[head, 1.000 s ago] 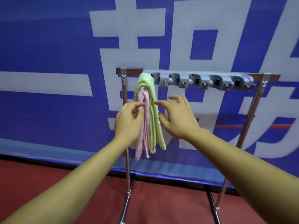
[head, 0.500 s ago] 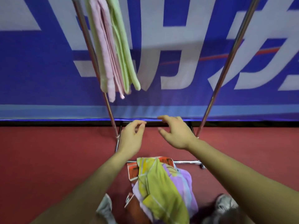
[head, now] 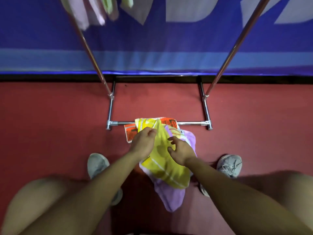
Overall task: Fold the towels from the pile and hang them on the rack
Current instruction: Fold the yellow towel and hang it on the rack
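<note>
A pile of towels lies on the red floor between my feet. On top is a yellow towel [head: 166, 168], with a purple towel [head: 171, 197] under it and an orange-red towel [head: 169, 122] at the far end. My left hand [head: 144, 143] is curled over the yellow towel's far left part and seems to grip a fold of it. Just right of it, my right hand [head: 179, 150] hovers with its fingers loosely spread over the same towel. The metal rack [head: 191, 123] stands right behind the pile. Folded pink and green towels [head: 91, 12] hang at its top left, blurred.
The rack's two slanted posts, the left post [head: 91, 51] and the right post [head: 233, 46], rise on either side of the pile. A blue banner wall [head: 152, 48] closes off the back. My grey shoes, the left shoe [head: 97, 164] and the right shoe [head: 229, 164], and my knees flank the pile.
My hands left the hung towels on the rack and dropped down to the pile on the floor. The view tilted down as I crouched. My left hand has closed on the yellow towel.
</note>
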Tool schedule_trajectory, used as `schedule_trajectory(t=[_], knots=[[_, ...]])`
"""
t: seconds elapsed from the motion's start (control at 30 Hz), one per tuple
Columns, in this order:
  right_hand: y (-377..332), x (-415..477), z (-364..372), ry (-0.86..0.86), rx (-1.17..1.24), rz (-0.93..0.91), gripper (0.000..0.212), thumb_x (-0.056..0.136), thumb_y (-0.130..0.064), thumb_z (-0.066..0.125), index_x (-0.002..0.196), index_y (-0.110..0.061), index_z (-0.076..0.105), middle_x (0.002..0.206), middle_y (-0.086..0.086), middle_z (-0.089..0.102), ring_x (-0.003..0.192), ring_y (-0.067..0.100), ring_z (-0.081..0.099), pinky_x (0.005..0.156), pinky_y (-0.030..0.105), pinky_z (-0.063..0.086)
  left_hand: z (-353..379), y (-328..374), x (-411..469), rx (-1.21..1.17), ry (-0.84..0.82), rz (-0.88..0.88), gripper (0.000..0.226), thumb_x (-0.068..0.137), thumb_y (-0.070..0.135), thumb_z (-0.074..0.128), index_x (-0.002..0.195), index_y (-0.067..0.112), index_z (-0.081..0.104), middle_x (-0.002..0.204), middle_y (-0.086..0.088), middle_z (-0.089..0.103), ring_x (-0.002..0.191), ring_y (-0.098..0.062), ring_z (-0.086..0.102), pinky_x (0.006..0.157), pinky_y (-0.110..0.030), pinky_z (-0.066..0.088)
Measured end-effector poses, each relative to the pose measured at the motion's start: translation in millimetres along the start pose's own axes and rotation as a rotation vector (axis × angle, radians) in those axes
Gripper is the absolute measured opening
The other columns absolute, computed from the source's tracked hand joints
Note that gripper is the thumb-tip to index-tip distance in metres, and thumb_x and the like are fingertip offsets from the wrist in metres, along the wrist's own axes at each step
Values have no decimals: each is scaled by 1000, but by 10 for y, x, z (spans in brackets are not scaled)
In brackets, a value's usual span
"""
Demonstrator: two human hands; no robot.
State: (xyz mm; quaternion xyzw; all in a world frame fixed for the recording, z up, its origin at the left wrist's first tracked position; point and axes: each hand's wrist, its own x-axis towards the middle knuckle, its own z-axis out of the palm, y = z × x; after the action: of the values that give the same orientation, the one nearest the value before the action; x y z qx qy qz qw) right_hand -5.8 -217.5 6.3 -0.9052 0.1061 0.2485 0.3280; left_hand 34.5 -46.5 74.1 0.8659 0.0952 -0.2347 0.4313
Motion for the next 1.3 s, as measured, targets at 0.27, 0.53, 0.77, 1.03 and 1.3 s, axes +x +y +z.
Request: schedule_trajectory(t=[0.27, 0.53, 0.77, 1.03, 1.3], knots=[[197, 84, 642, -124, -144, -22, 49, 93, -35, 58, 140, -22, 51, 127, 10, 68, 119, 33, 61, 93, 37, 50, 412, -476, -8, 53, -67, -207, 34, 103, 36, 44, 120, 15, 65, 121, -9, 68, 116, -29, 58, 93, -33, 42], [234, 172, 1044, -103, -252, 21, 28, 95, -35, 52, 117, -19, 58, 117, 9, 63, 107, 35, 65, 78, 39, 49, 702, -808, -68, 62, -81, -301, 25, 95, 26, 56, 115, 17, 68, 120, -8, 69, 117, -28, 61, 96, -31, 46], [280, 145, 1297, 11, -286, 39, 32, 97, -45, 53, 111, -17, 60, 118, 11, 50, 92, 36, 65, 68, 41, 49, 601, -876, 1, 69, -57, -361, 39, 95, 25, 55, 134, 21, 55, 125, -6, 67, 122, -28, 59, 99, -32, 43], [-68, 256, 1156, 28, -312, -45, 23, 96, -33, 50, 110, -18, 60, 112, 8, 60, 108, 31, 57, 77, 40, 48, 480, -767, 18, 91, -48, -322, 35, 93, 25, 53, 127, 23, 60, 124, -4, 68, 119, -26, 61, 97, -33, 47], [-511, 120, 31, 181, 376, -242, 14, 85, -29, 46, 74, -22, 41, 63, -6, 46, 65, 17, 44, 67, 43, 41, 74, -284, 192, 91, -42, 42, 58, 65, 15, 51, 113, 47, 59, 114, 8, 68, 103, -19, 67, 90, -40, 55]])
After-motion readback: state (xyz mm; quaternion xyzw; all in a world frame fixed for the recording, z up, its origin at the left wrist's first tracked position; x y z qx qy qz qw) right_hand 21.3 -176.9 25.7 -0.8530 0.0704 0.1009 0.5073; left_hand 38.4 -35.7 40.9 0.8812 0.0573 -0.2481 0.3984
